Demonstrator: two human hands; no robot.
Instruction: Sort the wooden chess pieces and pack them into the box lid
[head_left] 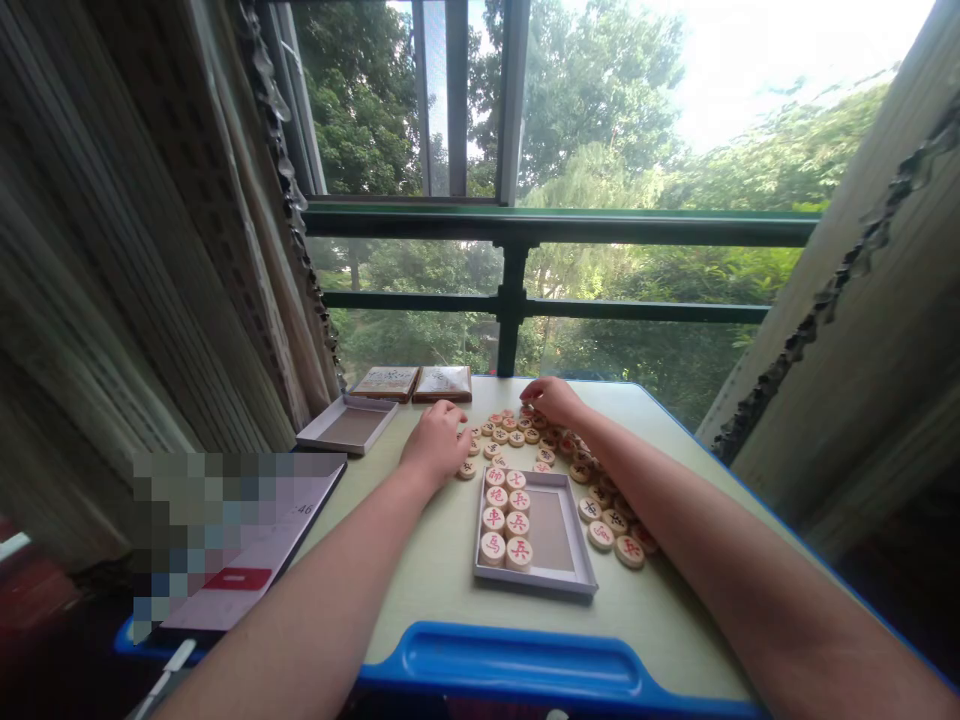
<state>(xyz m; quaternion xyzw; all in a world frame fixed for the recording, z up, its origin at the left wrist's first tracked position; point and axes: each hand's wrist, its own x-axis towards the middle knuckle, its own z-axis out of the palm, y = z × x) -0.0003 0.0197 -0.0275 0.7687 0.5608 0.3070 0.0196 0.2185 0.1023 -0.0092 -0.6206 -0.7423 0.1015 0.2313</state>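
Observation:
Round wooden xiangqi pieces (517, 438) with red and black characters lie loosely across the table. My left hand (439, 440) rests at the left edge of the pieces, fingers bent and apart, with nothing visible in its grasp. At the far side of the pile is my right hand (556, 402), its fingers bent down and drawn together among the pieces; what they hold, if anything, is hidden. Nearer to me, a shallow white box tray (577, 545) has two columns of red-character pieces (517, 523) along its left side. My right forearm covers part of the pile.
An empty shallow box (349, 424) lies at the back left, beside two wooden-edged cases (442, 384). A tablet-like screen (251, 560) occupies the left side. The table (420, 590) has a blue edge with a molded groove (525, 662), and stands against a railed window (514, 280) between curtains.

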